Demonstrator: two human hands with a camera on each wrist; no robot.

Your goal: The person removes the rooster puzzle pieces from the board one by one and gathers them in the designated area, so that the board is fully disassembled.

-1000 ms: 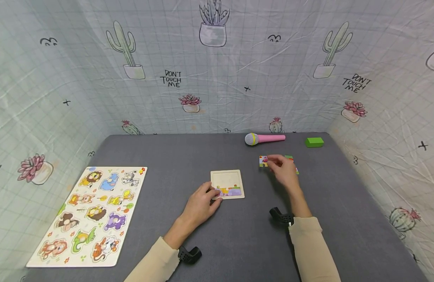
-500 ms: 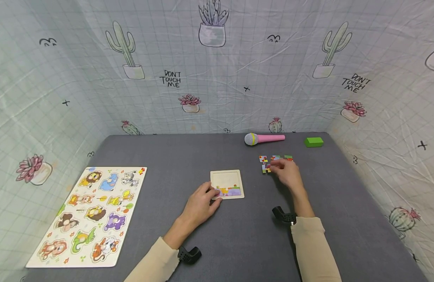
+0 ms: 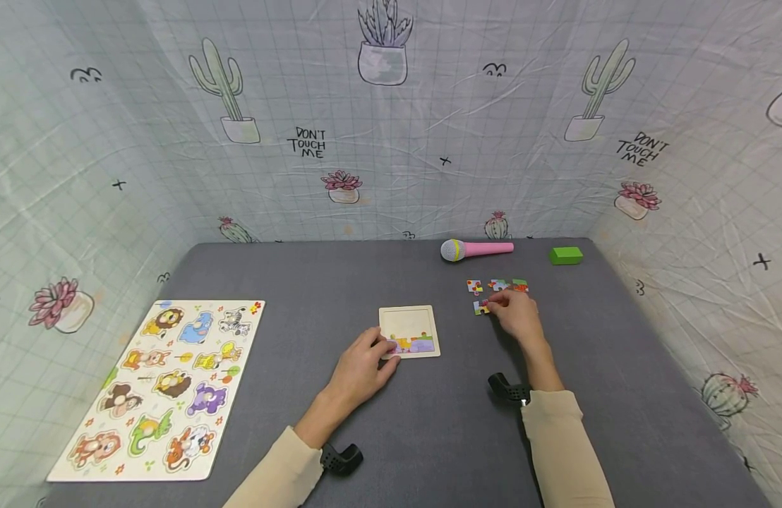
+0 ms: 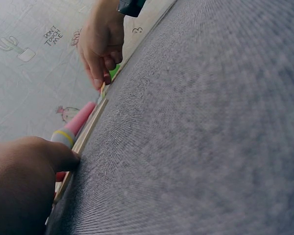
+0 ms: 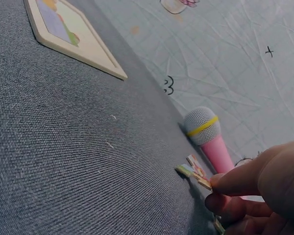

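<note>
A square wooden puzzle tray lies mid-table, with a few joined pieces along its near side. My left hand holds the tray's near left corner, thumb at the front edge and fingers over the left side. To the right of the tray, my right hand pinches a small jigsaw piece between thumb and finger. In the right wrist view that jigsaw piece shows at the fingertips. Several loose jigsaw pieces lie just beyond this hand, and the hand may cover others.
A pink toy microphone lies at the back of the table, with a green block to its right. On the left is a large animal puzzle board. A patterned cloth encloses the back and sides.
The right hand has drawn a jigsaw piece from the back row toward me and shifted slightly, uncovering loose pieces. The left hand and the tray stay in place.
</note>
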